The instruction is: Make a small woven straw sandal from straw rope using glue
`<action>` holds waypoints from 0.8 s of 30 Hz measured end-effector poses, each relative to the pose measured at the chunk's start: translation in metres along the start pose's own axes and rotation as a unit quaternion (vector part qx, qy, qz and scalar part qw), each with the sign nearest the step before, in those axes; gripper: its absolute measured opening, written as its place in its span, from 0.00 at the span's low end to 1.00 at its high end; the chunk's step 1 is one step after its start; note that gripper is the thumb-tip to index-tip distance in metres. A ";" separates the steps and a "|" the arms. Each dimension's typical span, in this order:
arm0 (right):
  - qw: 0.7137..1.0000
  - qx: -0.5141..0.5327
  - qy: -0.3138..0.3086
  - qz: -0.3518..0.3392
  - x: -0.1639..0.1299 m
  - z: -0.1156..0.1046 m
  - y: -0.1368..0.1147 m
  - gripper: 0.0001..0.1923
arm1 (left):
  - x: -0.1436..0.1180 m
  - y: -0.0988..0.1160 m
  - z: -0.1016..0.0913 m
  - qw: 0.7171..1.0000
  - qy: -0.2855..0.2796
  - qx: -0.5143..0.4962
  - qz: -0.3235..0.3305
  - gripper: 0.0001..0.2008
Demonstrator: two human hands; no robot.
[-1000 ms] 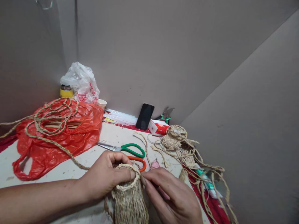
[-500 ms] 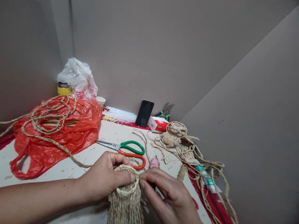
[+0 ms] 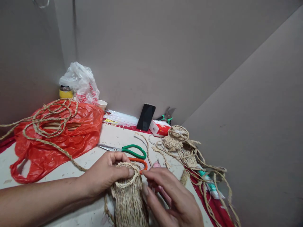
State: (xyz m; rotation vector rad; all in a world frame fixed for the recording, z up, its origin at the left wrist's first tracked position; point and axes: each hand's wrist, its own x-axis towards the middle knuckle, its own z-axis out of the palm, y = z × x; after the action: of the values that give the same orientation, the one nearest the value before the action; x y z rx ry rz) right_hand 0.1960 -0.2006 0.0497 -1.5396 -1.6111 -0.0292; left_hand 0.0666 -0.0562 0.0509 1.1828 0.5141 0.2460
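A woven straw piece (image 3: 130, 201), tube-like with a braided ring (image 3: 126, 183) at its top, stands upright in front of me. My left hand (image 3: 109, 173) is closed on its rim, thumb inside the ring and fingers behind. At the ring's right edge, my right hand (image 3: 172, 195) has its fingers curled, the index fingertip by the rim and the thumb lower. Whatever it pinches is too small to make out. Something pink (image 3: 156, 164) shows just behind the right hand, mostly hidden. Scissors (image 3: 133, 151) with green and orange handles lie beyond the straw piece, partly covered by it.
On the left, braided straw cord (image 3: 50, 121) is coiled on a red plastic bag (image 3: 82, 138). A phone (image 3: 146, 117) leans at the back wall near a red-and-white box (image 3: 160, 128) and pruning shears (image 3: 167, 116). Woven straw pieces (image 3: 177, 138) with loose cords lie at right.
The straw piece has tipped, showing more of its woven side, its ring now flatter. My right thumb and index finger have parted slightly. A cord now shows left of the piece.
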 end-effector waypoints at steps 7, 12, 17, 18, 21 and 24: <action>0.997 -0.017 0.066 0.040 -0.006 0.012 -0.001 0.20 | 0.001 -0.006 -0.002 1.000 -0.008 0.019 -0.003 0.08; 0.999 -0.012 0.042 0.011 -0.007 0.012 0.001 0.21 | 0.000 -0.005 0.000 1.000 -0.006 0.015 -0.009 0.09; 0.999 -0.013 0.043 0.013 -0.009 0.014 0.002 0.21 | -0.003 -0.005 0.001 1.000 -0.005 0.018 -0.020 0.10; 0.998 -0.013 0.053 0.021 -0.010 0.016 0.001 0.21 | -0.004 -0.005 0.002 1.000 -0.005 0.016 -0.020 0.10; 0.998 -0.018 0.055 0.035 -0.012 0.018 -0.001 0.21 | -0.003 -0.005 0.002 1.000 -0.004 0.003 -0.024 0.10; 0.999 -0.028 0.037 0.027 -0.013 0.016 -0.002 0.25 | -0.003 -0.005 0.003 1.000 -0.004 0.000 -0.027 0.10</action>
State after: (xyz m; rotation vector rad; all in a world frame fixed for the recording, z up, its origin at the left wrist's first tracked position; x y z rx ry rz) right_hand 0.1830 -0.2027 0.0335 -1.6057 -1.5215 -0.1003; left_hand 0.0651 -0.0615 0.0473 1.1673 0.5384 0.1945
